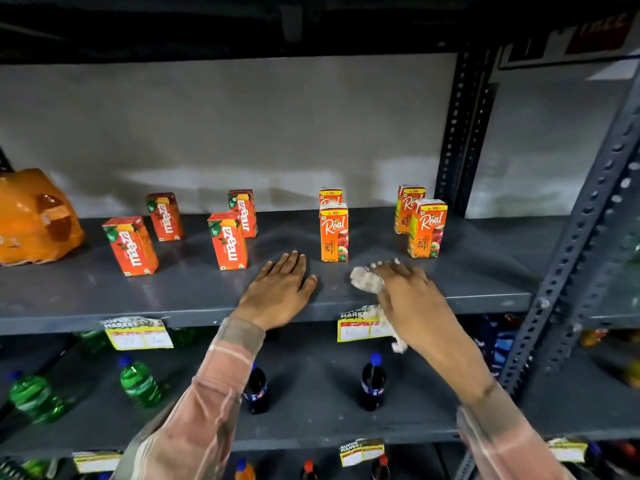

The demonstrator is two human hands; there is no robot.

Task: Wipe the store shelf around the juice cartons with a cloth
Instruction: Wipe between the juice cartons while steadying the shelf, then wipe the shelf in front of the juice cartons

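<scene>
cloth [366,279] under right hand [405,282] fingers, on shelf [173,292]

The shelf [173,289] looks like grey painted metal, smooth with a dull sheen, and its perforated upright [568,271] has the same matt grey finish. The juice cartons [334,233] are printed card with a slight gloss, while the cloth [363,280] under the right hand [405,289] is pale, crumpled and matt. An orange bag [34,216] at the far left is glossy, wrinkled plastic.
</scene>
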